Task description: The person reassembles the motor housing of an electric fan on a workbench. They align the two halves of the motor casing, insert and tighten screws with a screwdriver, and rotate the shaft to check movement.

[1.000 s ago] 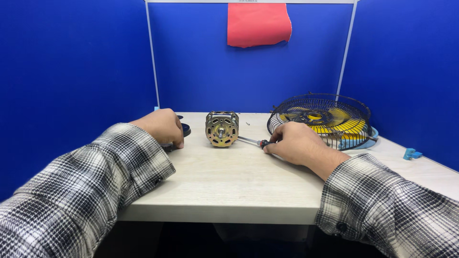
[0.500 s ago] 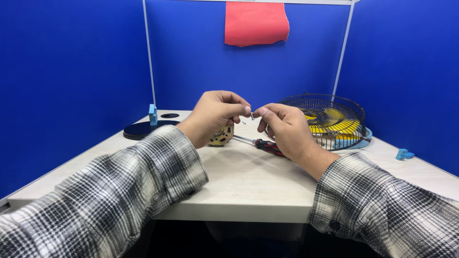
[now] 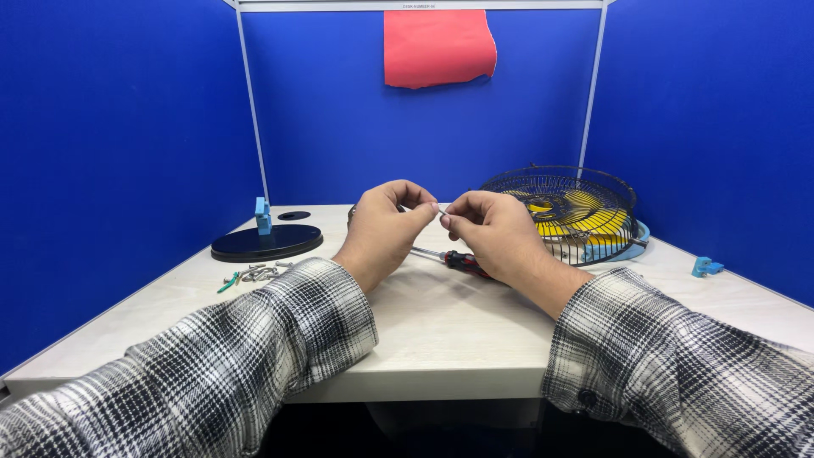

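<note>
Pinched between the fingertips of both hands, raised above the middle of the pale table [image 3: 441,339]: a tiny part, too small to identify. Left hand [image 3: 386,227] curled narrow, thumb and forefinger meeting at the tip; right hand [image 3: 496,231] mirroring it, fingertips all but touching the left's. Whether the small part sits in one hand or both, impossible to tell. Checked black-and-white shirt sleeves [image 3: 254,356] reaching in from the lower corners.

Directly below and behind the hands, flat on the table: a screwdriver [image 3: 454,258] with a red-and-black handle, metal shaft pointing left, partly hidden by the right hand. Just right of the hands, a black wire fan guard [image 3: 560,208] lying over yellow fan blades [image 3: 585,219], edged by a light-blue rim on its far side. Further right, near the table's edge, a small light-blue plastic piece [image 3: 704,267], well apart from the rest.

On the left side, a round black base [image 3: 267,242] with a small blue upright piece [image 3: 263,215] standing on it, and behind that a small dark disc [image 3: 294,215]. In front of the base, a loose scatter of screws [image 3: 254,274] beside a small green bit.

Blue partition walls [image 3: 119,153] on three sides, with a red cloth [image 3: 438,47] hanging at the top of the back wall.
</note>
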